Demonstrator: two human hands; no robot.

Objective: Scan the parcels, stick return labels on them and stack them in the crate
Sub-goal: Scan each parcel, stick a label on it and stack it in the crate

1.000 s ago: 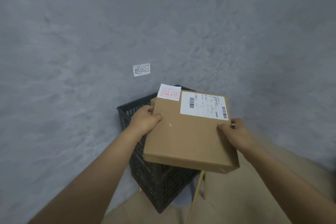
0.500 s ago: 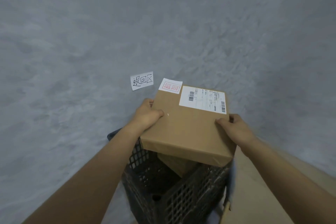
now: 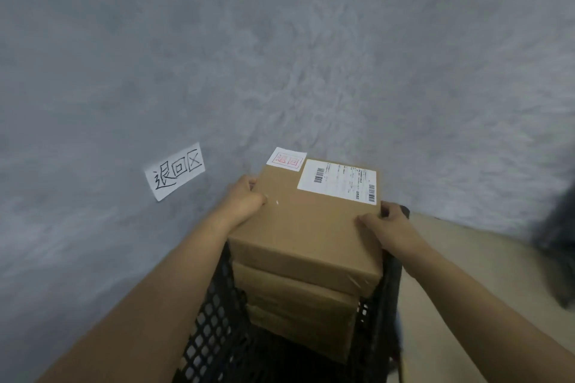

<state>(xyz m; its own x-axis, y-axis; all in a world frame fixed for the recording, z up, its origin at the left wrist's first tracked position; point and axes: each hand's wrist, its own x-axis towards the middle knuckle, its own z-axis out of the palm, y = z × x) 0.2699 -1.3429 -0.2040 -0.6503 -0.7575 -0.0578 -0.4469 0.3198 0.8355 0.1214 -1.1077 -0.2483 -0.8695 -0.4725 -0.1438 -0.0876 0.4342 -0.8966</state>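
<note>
A flat brown cardboard parcel (image 3: 306, 227) lies on top of a stack of similar parcels (image 3: 298, 314) inside a black mesh crate (image 3: 211, 329). It carries a white shipping label (image 3: 337, 180) with barcodes and a small white return label (image 3: 287, 159) with red print at its far left corner. My left hand (image 3: 245, 197) grips its left edge, thumb on top. My right hand (image 3: 384, 222) grips its right edge in the same way.
A white paper sign (image 3: 175, 172) with handwritten black characters is stuck on the grey surface left of the crate. A beige floor strip (image 3: 466, 258) runs to the right. A dark blurred shape (image 3: 557, 246) sits at the right edge.
The parcel has come down from above the crate onto the stack inside it, both hands still on its sides. The view has dropped closer to the crate.
</note>
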